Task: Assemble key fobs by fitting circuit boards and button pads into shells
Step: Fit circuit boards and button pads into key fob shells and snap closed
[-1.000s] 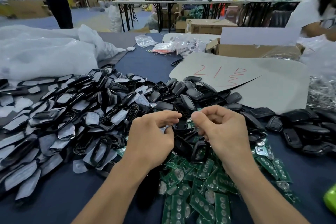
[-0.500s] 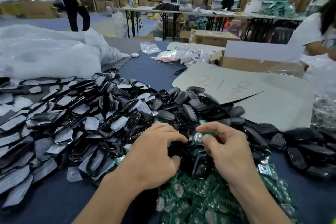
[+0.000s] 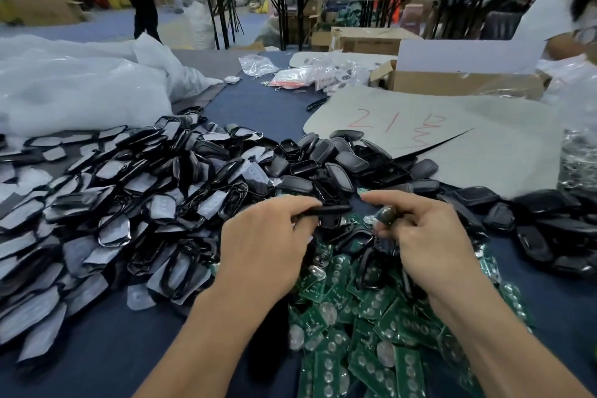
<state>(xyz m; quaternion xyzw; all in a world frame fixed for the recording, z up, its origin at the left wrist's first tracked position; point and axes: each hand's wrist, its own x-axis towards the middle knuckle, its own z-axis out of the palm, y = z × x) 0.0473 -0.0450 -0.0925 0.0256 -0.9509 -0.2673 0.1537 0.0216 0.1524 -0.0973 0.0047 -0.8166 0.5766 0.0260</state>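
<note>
Holding a black shell (image 3: 326, 212) pinched in the left hand (image 3: 268, 245), level above the desk's near-middle, likely ready for filling; the right hand (image 3: 429, 236) pinches a small dark part (image 3: 386, 216) just beside it, over green circuit boards (image 3: 361, 326).

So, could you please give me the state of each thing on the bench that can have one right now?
left hand: closed on a black shell, held above the pile
right hand: closed on a small dark part, unclear which
circuit boards: loose heap, unfitted
cardboard box: flap open
clear bag: lying slumped
</note>
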